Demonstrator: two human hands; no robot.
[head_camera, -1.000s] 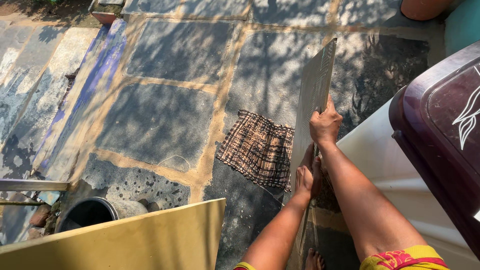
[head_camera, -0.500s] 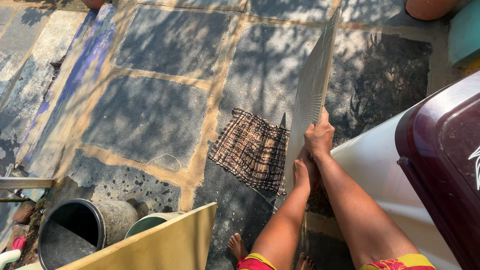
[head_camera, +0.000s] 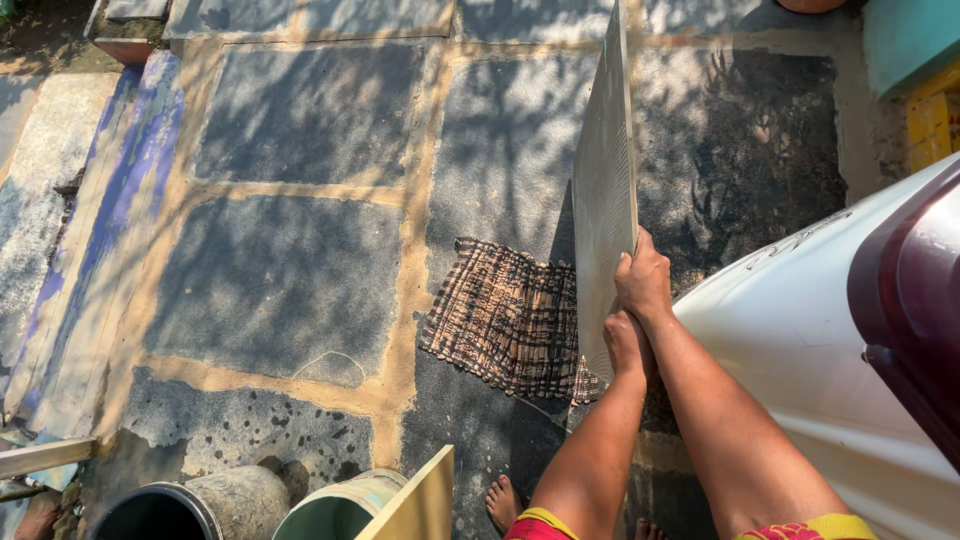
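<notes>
I hold a large grey tile (head_camera: 605, 190) upright on its edge, its ribbed back facing left. My right hand (head_camera: 645, 280) grips its near edge from above. My left hand (head_camera: 628, 345) clasps the same edge just below, touching the right hand. The tile's lower end stands on a checked woven cloth (head_camera: 510, 320) spread on the stone paving. My bare left foot (head_camera: 503, 503) shows near the bottom.
A white and maroon vehicle body (head_camera: 850, 330) fills the right side. Two buckets, one dark (head_camera: 185, 505) and one pale green (head_camera: 335, 505), sit at the bottom left beside a yellow board (head_camera: 420, 500). Paving slabs (head_camera: 290, 270) with sandy joints stretch ahead.
The view has shifted, so the tile now stands more centred and taller. Both hands keep the same grip. The yellow board covers less of the bottom, uncovering the buckets.
</notes>
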